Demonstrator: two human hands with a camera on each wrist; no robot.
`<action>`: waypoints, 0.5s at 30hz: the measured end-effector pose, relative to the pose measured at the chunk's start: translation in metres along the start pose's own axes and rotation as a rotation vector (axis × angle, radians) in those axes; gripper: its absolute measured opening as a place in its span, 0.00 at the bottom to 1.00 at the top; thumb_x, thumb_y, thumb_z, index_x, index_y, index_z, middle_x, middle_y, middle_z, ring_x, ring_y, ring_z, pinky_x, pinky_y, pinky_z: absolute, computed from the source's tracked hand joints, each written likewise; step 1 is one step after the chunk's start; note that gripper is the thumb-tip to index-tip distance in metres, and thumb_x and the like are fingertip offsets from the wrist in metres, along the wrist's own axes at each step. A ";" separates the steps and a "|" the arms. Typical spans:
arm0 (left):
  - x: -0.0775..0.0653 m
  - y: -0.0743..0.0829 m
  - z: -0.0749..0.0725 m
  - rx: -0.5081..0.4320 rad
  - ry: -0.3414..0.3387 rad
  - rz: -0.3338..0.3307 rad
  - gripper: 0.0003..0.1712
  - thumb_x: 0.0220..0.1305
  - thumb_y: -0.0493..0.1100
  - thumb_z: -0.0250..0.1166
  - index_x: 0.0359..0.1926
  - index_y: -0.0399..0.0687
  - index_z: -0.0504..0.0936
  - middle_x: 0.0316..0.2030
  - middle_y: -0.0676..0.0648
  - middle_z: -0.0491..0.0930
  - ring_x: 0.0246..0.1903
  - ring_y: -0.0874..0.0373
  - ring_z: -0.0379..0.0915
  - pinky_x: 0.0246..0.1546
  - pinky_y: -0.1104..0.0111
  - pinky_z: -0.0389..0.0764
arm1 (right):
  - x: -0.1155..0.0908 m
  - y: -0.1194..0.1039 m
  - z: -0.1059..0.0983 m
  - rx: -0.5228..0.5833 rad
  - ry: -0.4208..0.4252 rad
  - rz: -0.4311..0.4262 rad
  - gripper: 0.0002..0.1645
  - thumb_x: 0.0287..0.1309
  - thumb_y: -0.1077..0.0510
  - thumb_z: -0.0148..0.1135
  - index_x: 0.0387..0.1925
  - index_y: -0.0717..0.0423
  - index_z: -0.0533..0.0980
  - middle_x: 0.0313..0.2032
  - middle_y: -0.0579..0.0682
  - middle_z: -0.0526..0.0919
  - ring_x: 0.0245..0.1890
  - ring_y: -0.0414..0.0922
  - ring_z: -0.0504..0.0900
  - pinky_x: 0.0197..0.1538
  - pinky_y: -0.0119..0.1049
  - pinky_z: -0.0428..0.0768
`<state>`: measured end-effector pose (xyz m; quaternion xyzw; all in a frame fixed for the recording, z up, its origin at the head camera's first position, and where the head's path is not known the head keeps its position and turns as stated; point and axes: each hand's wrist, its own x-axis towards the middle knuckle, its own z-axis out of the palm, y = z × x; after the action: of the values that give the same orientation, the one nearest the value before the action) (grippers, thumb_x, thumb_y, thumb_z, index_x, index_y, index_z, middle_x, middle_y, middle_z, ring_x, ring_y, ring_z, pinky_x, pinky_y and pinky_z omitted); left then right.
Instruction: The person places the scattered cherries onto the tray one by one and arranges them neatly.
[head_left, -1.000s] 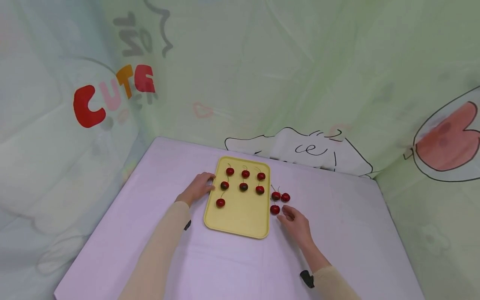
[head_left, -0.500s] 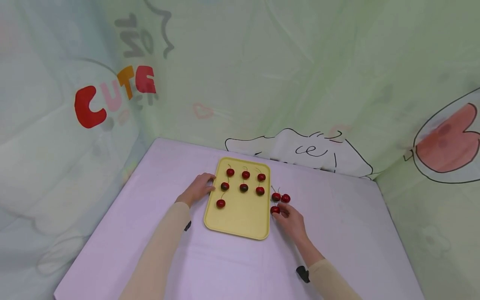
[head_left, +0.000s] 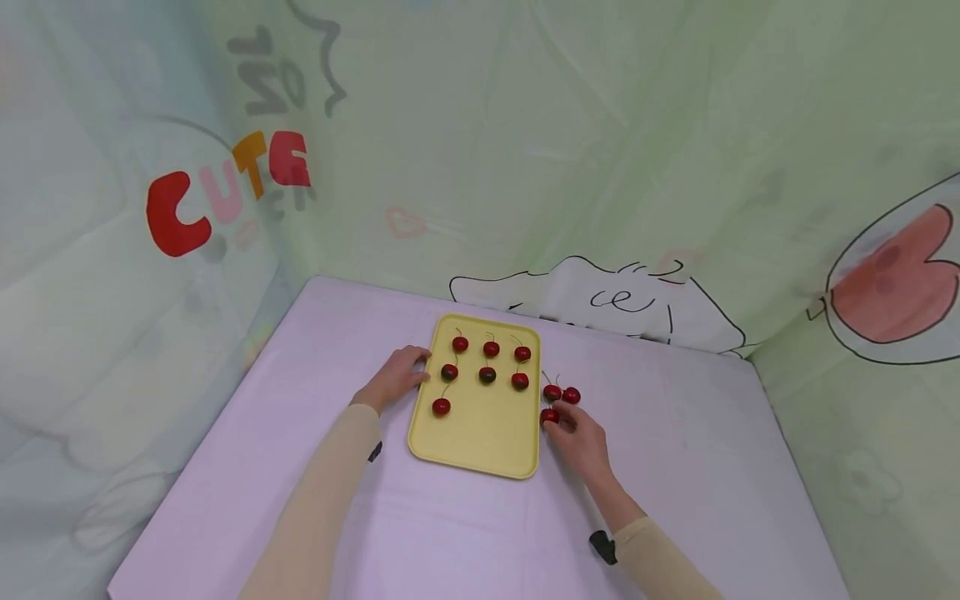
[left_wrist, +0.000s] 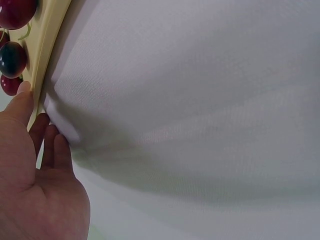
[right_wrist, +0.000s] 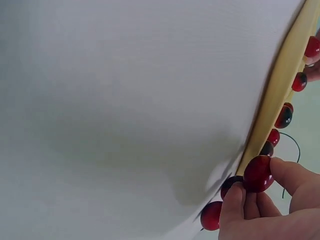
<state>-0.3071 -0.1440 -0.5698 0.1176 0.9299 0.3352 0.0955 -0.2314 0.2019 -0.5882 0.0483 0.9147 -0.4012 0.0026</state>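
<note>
A yellow tray (head_left: 480, 442) lies on the table, bearing several red cherries with thin stems; one cherry (head_left: 441, 407) sits alone in the row nearest me. On the tray's left edge is my left hand (head_left: 393, 375); in the left wrist view its thumb lies over the rim and its fingers bend against the outer side. Just right of the tray, my right hand (head_left: 585, 442) pinches a dark red cherry (right_wrist: 258, 174) between thumb and fingers. Beyond those fingertips, two more cherries rest on the table, a nearer one (head_left: 552, 392) and another cherry (head_left: 572, 395) beside it.
The table (head_left: 675, 467) has a pale lilac cloth. Behind it hangs a greenish printed curtain (head_left: 525, 167), with more curtain at both sides. Tray cherries stand in rows across its far half, such as a dark one (head_left: 487, 375).
My right hand has moved left onto the nearest loose cherry and taken hold of it; the cherry has shifted very slightly away from me. My left hand has stayed at the tray edge.
</note>
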 end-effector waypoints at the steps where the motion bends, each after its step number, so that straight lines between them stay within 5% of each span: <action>1: 0.000 -0.001 0.000 0.003 -0.001 -0.002 0.26 0.70 0.40 0.60 0.66 0.38 0.68 0.64 0.40 0.68 0.66 0.46 0.60 0.71 0.57 0.58 | -0.001 -0.003 -0.001 0.003 0.000 -0.002 0.27 0.61 0.57 0.67 0.61 0.59 0.74 0.58 0.58 0.78 0.58 0.53 0.76 0.59 0.46 0.77; 15: 0.000 -0.001 0.000 0.002 0.000 -0.002 0.26 0.69 0.41 0.61 0.65 0.38 0.69 0.63 0.40 0.69 0.66 0.46 0.60 0.70 0.57 0.59 | -0.001 -0.041 -0.002 0.124 -0.014 -0.072 0.27 0.60 0.60 0.67 0.60 0.62 0.74 0.56 0.59 0.79 0.57 0.54 0.77 0.59 0.43 0.77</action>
<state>-0.3073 -0.1449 -0.5710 0.1169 0.9304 0.3339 0.0958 -0.2339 0.1762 -0.5566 0.0127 0.8893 -0.4572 -0.0082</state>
